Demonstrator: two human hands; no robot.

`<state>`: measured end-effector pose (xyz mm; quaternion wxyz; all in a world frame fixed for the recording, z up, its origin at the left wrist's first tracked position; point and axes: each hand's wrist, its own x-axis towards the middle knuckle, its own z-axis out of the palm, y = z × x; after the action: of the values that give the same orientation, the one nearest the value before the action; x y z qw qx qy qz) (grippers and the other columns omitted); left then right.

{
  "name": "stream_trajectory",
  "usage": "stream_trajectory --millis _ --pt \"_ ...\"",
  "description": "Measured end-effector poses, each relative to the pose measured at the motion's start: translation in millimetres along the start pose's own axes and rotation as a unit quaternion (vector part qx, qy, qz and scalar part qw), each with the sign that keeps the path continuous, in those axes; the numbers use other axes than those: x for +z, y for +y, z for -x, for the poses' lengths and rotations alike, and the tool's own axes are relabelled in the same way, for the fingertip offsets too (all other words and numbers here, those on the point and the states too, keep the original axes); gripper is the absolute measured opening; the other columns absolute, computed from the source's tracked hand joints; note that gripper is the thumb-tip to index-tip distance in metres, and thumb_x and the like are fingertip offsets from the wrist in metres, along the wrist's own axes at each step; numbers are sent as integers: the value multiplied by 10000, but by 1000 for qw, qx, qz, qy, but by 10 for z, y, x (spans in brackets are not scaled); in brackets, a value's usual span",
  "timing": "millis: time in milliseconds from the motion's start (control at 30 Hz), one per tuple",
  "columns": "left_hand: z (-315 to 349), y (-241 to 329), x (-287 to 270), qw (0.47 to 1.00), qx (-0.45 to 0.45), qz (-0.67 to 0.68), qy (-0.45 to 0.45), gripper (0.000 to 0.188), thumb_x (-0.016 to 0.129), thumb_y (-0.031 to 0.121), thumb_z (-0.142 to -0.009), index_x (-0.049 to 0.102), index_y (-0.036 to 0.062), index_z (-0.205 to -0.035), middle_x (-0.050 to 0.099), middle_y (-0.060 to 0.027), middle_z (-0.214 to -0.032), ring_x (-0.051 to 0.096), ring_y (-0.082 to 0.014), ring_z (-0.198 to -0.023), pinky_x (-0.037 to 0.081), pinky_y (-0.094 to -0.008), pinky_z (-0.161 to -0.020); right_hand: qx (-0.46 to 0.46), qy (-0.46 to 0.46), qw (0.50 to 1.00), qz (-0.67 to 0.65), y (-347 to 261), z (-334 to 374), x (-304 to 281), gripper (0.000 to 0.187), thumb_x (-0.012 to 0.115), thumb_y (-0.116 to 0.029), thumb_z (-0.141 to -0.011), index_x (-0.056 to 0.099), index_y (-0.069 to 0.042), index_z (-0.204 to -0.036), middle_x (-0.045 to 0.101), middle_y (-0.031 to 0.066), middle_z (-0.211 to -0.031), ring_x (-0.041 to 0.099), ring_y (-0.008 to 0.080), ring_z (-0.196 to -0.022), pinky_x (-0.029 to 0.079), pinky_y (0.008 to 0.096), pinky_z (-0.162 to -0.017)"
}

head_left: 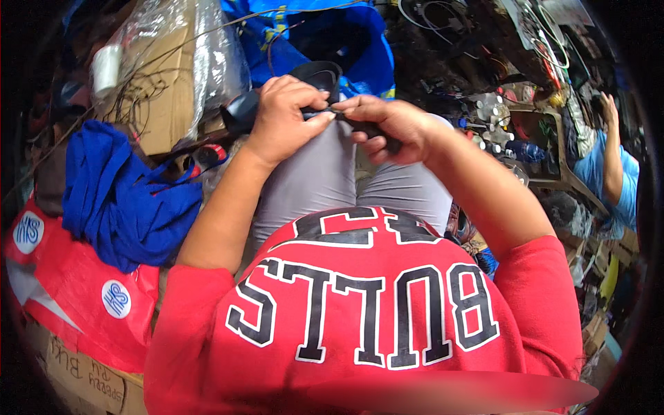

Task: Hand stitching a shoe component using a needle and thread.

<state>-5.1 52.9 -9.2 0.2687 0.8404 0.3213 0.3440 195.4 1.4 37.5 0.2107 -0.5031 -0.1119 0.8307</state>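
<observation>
My left hand [283,121] is closed, thumb and fingers pinching the edge of a black piece that looks like part of a shoe or bag [318,72]. A dark, rounded section of it juts out left of that hand, over my left thigh. My right hand [404,131] wraps round a dark-handled tool [387,138]. The tool's tip meets the black piece between my fingertips, too small to make out. Both hands work close together above my grey trousers [304,183].
A blue bag [377,48] stands open ahead. To the left are a cardboard piece [169,90], a white cup [106,70], blue cloth [124,200] and a red bag [90,283]. Bottles [526,151] and tangled wires crowd the right. Another person's arm [612,159] shows at far right.
</observation>
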Motion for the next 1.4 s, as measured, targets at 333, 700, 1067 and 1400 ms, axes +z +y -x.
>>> stream_trajectory --millis 333,700,1067,1400 --pt "92 -39 -45 999 -30 17 24 150 764 103 -628 690 81 -757 699 -51 -888 610 -208 -849 428 -342 -824 -380 205 547 718 254 -139 68 291 559 -196 -824 542 -176 -1113 608 169 -831 628 371 -700 503 445 -581" --pt "123 160 -95 994 -6 -100 -30 167 738 120 -698 680 65 -844 693 -75 -959 594 -230 -981 367 -389 -942 -243 222 940 86 208 881 -1109 424 493 -231 -878 468 -141 -1291 547 33 -787 463 84 -562 375 216 -505" --pt "-155 365 -211 983 -37 -95 -153 481 712 58 -622 665 117 -1097 580 -109 -1057 529 -268 -970 420 -367 -884 -364 586 596 411 -102 -193 -3754 479 665 -261 -760 582 -105 -1205 665 155 -989 628 323 -852 490 391 -801" --pt "-214 337 -213 989 8 -131 -72 343 782 85 -571 666 72 -894 628 -61 -987 558 -276 -965 434 -377 -845 -365 580 466 559 -170 -584 -3399 467 606 -349 -810 578 -118 -1215 561 225 -1193 480 414 -1148 378 468 -996"
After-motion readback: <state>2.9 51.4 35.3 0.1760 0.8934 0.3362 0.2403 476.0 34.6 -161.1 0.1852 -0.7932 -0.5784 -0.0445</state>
